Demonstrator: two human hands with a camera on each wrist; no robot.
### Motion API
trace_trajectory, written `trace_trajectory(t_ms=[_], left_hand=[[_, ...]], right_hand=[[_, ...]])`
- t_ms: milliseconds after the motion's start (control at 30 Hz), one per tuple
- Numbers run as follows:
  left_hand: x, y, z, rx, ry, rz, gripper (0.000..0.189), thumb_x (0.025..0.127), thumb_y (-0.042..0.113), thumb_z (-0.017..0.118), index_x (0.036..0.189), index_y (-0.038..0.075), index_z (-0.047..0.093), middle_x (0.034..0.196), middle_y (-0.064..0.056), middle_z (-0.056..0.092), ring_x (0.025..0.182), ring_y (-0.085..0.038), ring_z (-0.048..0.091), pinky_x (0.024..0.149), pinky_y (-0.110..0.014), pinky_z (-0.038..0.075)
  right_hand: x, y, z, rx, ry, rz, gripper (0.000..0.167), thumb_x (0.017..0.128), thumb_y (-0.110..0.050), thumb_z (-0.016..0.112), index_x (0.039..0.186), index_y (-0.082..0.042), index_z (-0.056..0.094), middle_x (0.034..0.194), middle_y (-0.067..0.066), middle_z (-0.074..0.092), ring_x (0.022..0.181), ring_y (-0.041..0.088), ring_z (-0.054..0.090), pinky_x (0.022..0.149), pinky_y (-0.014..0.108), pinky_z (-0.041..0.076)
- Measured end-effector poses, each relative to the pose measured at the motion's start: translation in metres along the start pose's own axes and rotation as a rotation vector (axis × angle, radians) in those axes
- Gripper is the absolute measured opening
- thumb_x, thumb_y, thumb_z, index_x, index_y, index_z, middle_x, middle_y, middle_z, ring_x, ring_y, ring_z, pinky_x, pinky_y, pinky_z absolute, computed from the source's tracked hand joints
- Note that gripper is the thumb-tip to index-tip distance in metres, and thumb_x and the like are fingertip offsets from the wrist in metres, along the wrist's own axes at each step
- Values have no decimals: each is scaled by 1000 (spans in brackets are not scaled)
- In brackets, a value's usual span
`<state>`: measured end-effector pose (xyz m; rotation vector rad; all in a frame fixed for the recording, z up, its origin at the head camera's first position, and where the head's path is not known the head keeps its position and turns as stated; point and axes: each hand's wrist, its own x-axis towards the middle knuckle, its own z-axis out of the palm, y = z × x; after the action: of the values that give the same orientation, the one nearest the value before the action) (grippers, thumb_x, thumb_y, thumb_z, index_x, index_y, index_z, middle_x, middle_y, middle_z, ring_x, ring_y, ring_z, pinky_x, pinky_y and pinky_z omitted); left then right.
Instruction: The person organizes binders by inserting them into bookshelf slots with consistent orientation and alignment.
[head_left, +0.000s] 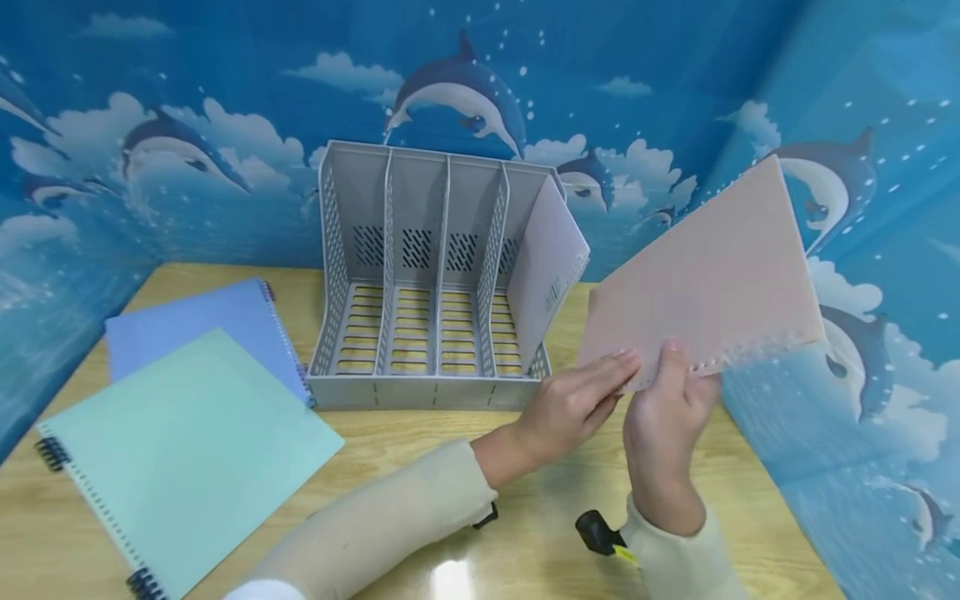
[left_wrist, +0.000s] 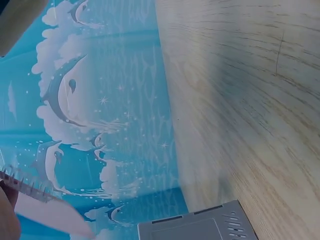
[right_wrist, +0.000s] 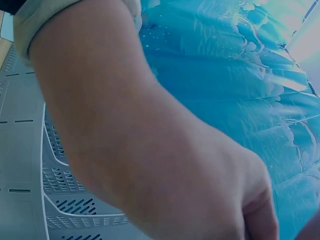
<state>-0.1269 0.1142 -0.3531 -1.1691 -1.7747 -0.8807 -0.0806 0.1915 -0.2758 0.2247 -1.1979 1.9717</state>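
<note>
A pink spiral-bound notebook point(head_left: 712, 275) is held up, tilted, right of a grey file rack point(head_left: 420, 392). My right hand point(head_left: 667, 425) grips its lower edge beside the clear spiral, thumb on the cover and the other fingers hidden behind. At the lower left corner my left hand point(head_left: 577, 400) pinches the notebook, fingers laid over the cover. The left wrist view catches the spiral binding point(left_wrist: 30, 185) at its lower left. A wrist and back of a hand fill much of the right wrist view, with no notebook visible there. A pale lilac notebook point(head_left: 547, 267) stands in the rack's rightmost slot.
On the table's left, a green spiral notebook point(head_left: 195, 458) overlaps a blue one point(head_left: 202, 325). The rack's other slots show bare slatted floors. Dolphin-printed blue cloth point(head_left: 262, 67) walls the wooden table point(head_left: 540, 517) at the back and sides.
</note>
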Motion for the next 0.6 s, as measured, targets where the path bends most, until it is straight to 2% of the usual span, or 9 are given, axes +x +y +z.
trace_trajectory(t_ms=[167,300,500,600], left_hand=[[2,0,0,32,59,32,37,87,1,67,123,-3,64,126,-13,64,121,-19,59,105,-20,38],[4,-2,1,42,100,23,35,87,-1,66,122,-3,65,126,-14,64,121,-20,58,105,-21,39],[8,-3,1,22,71,25,35,89,0,65,124,-4,63,129,-15,62,123,-21,56,107,-21,37],[11,-1,2,13,57,32,36,90,1,64,125,-5,62,131,-16,60,126,-22,54,108,-22,36]], right_hand=[[-3,1,1,-35,52,-90,34,97,8,40,130,9,49,129,25,55,127,34,49,109,39,40],[-6,1,-1,-20,47,-83,29,98,3,45,125,12,52,123,26,57,122,34,53,105,36,44],[-8,3,-5,-109,31,-135,30,101,1,39,124,13,53,120,25,59,120,32,55,105,37,44],[-7,4,-3,-50,67,-166,30,101,1,37,123,14,53,120,26,59,121,35,54,106,41,42]])
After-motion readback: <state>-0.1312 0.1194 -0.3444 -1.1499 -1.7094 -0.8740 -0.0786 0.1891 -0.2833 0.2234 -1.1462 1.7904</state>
